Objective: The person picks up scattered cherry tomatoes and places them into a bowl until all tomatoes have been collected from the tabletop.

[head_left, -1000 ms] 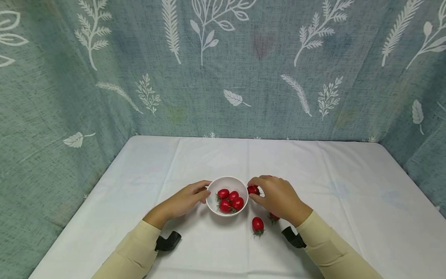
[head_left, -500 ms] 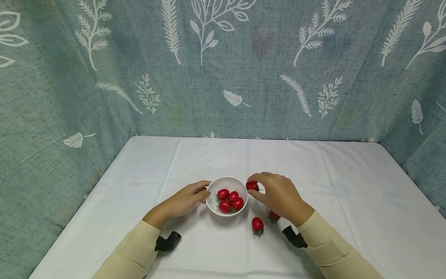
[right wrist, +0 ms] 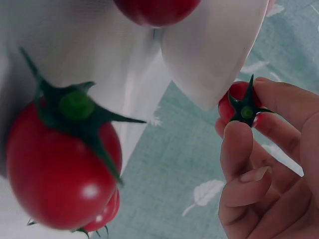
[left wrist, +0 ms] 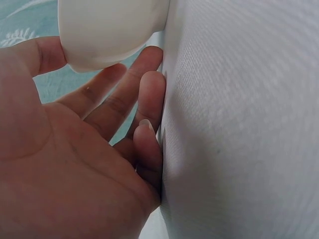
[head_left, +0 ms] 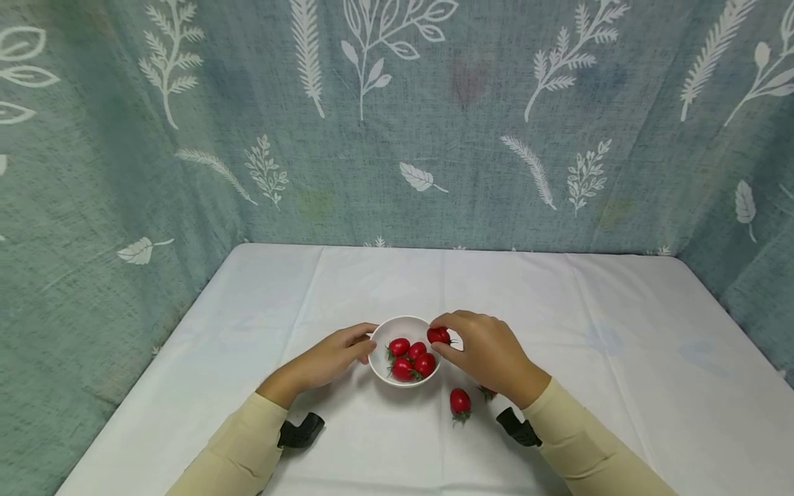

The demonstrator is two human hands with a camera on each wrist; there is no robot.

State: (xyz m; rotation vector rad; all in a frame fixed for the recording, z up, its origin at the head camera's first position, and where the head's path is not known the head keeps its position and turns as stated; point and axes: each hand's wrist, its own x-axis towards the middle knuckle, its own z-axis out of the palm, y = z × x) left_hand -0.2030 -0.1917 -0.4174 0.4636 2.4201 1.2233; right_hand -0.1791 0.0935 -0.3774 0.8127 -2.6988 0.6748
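Observation:
A small white bowl [head_left: 386, 333] stands on the white tablecloth with several red cherry tomatoes [head_left: 411, 358] in it. My right hand [head_left: 484, 351] pinches one cherry tomato [head_left: 438, 335] over the bowl's right rim; in the right wrist view this held tomato [right wrist: 240, 103] sits between thumb and fingertips beside the bowl [right wrist: 214, 50]. My left hand [head_left: 331, 356] rests against the bowl's left side with straight fingers [left wrist: 124, 94] touching the bowl's wall [left wrist: 107, 30].
One loose tomato [head_left: 460, 401] lies on the cloth in front of the bowl, another tomato [head_left: 486, 392] peeks out under my right hand. The loose tomato [right wrist: 62, 169] looms large in the right wrist view. A leaf-print curtain [head_left: 397, 124] surrounds the table [head_left: 620, 358].
My right hand lifted the pinched tomato and carried it left, from beside the bowl to above its right rim. The left hand stayed on the bowl.

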